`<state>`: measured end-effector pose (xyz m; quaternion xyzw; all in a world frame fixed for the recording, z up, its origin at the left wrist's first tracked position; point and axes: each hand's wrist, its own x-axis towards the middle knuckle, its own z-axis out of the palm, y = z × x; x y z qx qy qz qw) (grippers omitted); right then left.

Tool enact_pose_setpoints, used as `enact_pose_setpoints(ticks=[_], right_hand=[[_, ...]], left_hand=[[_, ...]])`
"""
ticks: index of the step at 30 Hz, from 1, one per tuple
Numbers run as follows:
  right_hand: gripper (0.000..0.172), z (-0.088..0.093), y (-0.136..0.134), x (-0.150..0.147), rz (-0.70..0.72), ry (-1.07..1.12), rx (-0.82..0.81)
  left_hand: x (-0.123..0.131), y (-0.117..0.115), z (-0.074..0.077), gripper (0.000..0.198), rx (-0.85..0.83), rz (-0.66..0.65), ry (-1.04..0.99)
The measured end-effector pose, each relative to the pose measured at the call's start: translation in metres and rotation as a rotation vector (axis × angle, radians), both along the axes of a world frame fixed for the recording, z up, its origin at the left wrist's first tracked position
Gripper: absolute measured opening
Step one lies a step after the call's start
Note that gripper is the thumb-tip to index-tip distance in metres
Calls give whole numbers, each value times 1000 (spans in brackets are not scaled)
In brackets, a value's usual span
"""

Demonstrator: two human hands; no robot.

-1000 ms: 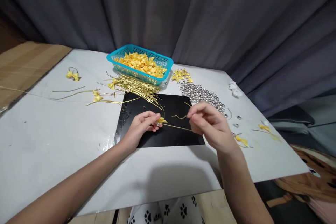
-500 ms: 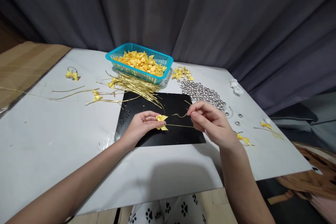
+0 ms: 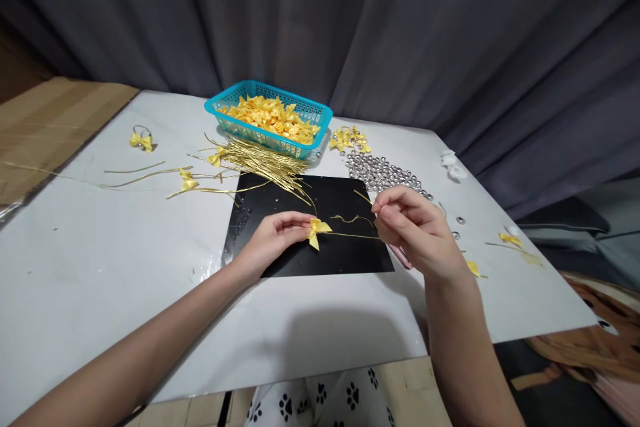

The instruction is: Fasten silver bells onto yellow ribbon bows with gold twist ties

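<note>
My left hand (image 3: 283, 233) is closed, thumb and fingers pinching a yellow ribbon bow (image 3: 317, 230) over a black mat (image 3: 300, 257). A thin gold cord (image 3: 355, 235) runs straight from the bow to the right and disappears behind my right hand (image 3: 417, 230). That hand is held above the mat's right edge, thumb and forefinger pressed together; what lies between them is too small to make out. Near its fingertips are a wavy thread (image 3: 347, 219) and a short gold piece (image 3: 362, 196). Part of a pink loop (image 3: 401, 257) shows beneath the palm.
Behind the mat lies a bundle of gold cords (image 3: 270, 165), with a blue basket (image 3: 215, 107) of yellow bows beyond. Silver beads (image 3: 383, 173) are spread at the back right. Tied bows (image 3: 141, 140) and loose cords lie left; a crumpled white tissue (image 3: 453, 165) sits right.
My right hand has moved a little right and up, away from the bow, uncovering the pink loop. The bow has turned in my left fingers, and its silver bead no longer shows.
</note>
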<state>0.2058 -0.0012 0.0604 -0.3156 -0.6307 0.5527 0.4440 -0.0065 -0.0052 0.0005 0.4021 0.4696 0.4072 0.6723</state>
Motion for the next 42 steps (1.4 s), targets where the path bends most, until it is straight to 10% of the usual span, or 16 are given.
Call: enact_pose_setpoints(ticks=[11, 17, 26, 42], right_hand=[[10, 3, -4, -5, -78, 1, 96], [14, -4, -3, -9, -207, -357, 262], [14, -21, 1, -24, -14, -924, 483], [19, -27, 0, -23, -11, -839, 631]], left_hand=[[5, -1, -12, 15, 139, -16, 172], [3, -2, -16, 16, 308, -83, 331], [2, -4, -21, 13, 442, -130, 339], [3, -2, -13, 14, 189, -72, 165]])
